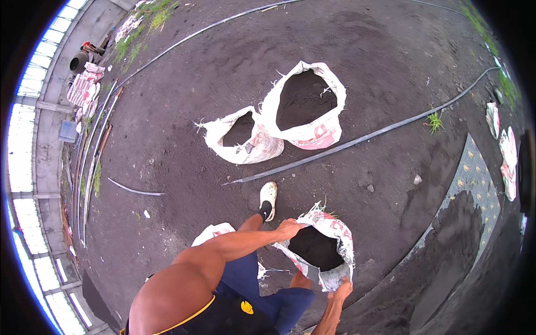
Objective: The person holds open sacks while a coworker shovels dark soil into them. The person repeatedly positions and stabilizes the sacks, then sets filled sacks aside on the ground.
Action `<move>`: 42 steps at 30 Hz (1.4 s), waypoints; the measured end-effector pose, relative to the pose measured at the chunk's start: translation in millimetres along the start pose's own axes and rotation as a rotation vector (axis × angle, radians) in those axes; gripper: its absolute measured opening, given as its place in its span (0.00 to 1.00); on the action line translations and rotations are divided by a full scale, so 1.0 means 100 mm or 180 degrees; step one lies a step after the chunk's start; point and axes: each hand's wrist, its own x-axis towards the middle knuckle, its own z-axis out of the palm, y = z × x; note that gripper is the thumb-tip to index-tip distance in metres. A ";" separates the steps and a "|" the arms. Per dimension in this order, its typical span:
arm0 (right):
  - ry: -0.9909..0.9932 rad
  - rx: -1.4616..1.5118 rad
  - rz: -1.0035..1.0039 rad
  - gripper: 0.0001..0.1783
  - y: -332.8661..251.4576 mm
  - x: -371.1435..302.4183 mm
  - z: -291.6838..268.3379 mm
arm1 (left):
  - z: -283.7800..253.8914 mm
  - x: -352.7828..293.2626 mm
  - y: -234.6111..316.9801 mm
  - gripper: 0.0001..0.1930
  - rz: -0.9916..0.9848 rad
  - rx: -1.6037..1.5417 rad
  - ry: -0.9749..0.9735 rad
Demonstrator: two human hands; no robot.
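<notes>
A white woven sack (345, 237) with red print stands in front of me, its mouth spread wide around dark soil or sand (317, 249). My left hand (288, 229) grips the rim on the left side, fingers closed over the fabric. On the near right edge, my right hand (342, 288) is closed on the folded rim. Farther off, a large open sack (318, 137) and a smaller one (262, 146) stand touching each other, both holding the same dark material.
A long grey pipe (363, 138) lies behind my sack, and a shorter piece (134, 190) lies left. A patterned sheet (472, 184), partly covered by soil, spreads at right. Pipes (96, 162) and a cement mixer (79, 61) are by the left wall. Part of another white sack (215, 231) shows beside my leg.
</notes>
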 end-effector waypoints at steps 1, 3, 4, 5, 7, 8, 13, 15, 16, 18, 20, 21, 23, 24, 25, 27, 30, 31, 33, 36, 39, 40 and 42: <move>-0.0071 0.0117 0.0009 0.20 -0.04 -0.29 0.12 | -0.23 -0.13 -0.08 0.31 0.0056 0.0083 0.0062; -0.0414 0.0075 0.0074 0.18 -0.22 -0.83 0.35 | -0.80 -0.45 -0.22 0.31 0.0426 0.0437 0.0014; -0.0397 -0.0063 0.0101 0.19 -0.32 -1.05 0.47 | -1.04 -0.68 -0.28 0.30 0.0647 0.0610 -0.0050; -0.0540 -0.0093 0.0102 0.19 -0.43 -1.26 0.61 | -1.27 -0.89 -0.27 0.30 0.0085 0.0014 0.0110; -0.0945 0.0063 0.0021 0.19 -0.62 -1.63 0.95 | -1.82 -1.32 -0.21 0.29 -0.0487 -0.0700 0.0535; -0.1016 -0.0054 0.0062 0.19 -0.70 -1.82 1.09 | -2.05 -1.60 -0.20 0.28 -0.0588 -0.0882 0.0801; -0.1880 -0.0154 0.0155 0.14 -1.10 -2.79 2.01 | -3.24 -2.86 -0.20 0.31 -0.0982 -0.1782 0.1445; -0.2219 -0.0158 0.0037 0.13 -1.33 -3.16 2.42 | -3.60 -3.20 -0.28 0.27 -0.0431 -0.2318 0.1608; -0.2451 -0.0049 0.0018 0.13 -1.42 -3.35 2.66 | -3.81 -3.35 -0.33 0.26 -0.0400 -0.2588 0.1625; -0.2718 -0.0261 0.0024 0.14 -1.66 -3.64 3.07 | -4.17 -3.49 -0.42 0.25 -0.0202 -0.2698 0.1611; -0.3177 -0.0043 -0.0047 0.14 -1.80 -3.86 3.50 | -4.44 -3.44 -0.52 0.25 0.0747 -0.3704 0.1366; -0.3044 -0.0143 -0.0102 0.14 -1.81 -3.92 3.76 | -4.57 -3.37 -0.60 0.24 0.0870 -0.3900 0.1301; -0.3057 -0.0198 -0.0268 0.14 -1.74 -3.90 4.32 | -4.81 -2.92 -0.72 0.25 0.0936 -0.4427 0.1412; -0.3233 -0.0128 -0.0394 0.15 -1.63 -3.81 4.64 | -4.91 -2.64 -0.79 0.26 0.1182 -0.4650 0.1327; -0.2846 -0.0506 -0.0553 0.15 -1.52 -3.62 4.96 | -5.00 -2.28 -0.86 0.26 0.0996 -0.4711 0.1239; -0.2686 -0.0655 -0.0453 0.16 -1.24 -3.17 5.73 | -5.03 -1.51 -0.96 0.26 0.0350 -0.4600 0.1433; -0.2062 -0.0683 0.0272 0.25 -0.82 -2.52 6.40 | -4.93 -0.48 -1.02 0.28 0.0393 -0.5216 0.1326; -0.2123 -0.0560 0.0038 0.26 -0.78 -2.38 6.54 | -4.97 -0.20 -0.99 0.28 0.0541 -0.5042 0.1447; -0.2436 -0.0932 -0.0695 0.25 -0.78 -2.24 6.60 | -4.95 -0.06 -1.18 0.28 0.0217 -0.3597 0.1715; -0.2937 -0.0880 -0.1125 0.33 -0.93 -2.35 6.39 | -5.20 -0.16 -1.42 0.29 0.0077 -0.3934 0.1286; -0.2721 -0.1348 -0.1544 0.41 -0.92 -2.47 5.88 | -5.37 -0.44 -1.64 0.28 0.0355 -0.2955 0.1970; -0.2844 -0.1142 -0.1639 0.42 -0.85 -2.44 5.59 | -5.36 -0.54 -1.68 0.32 0.0417 -0.3011 0.2118; -0.2450 -0.1088 -0.1588 0.39 -0.64 -2.24 4.82 | -5.26 -0.76 -1.72 0.37 0.0089 -0.2674 0.2555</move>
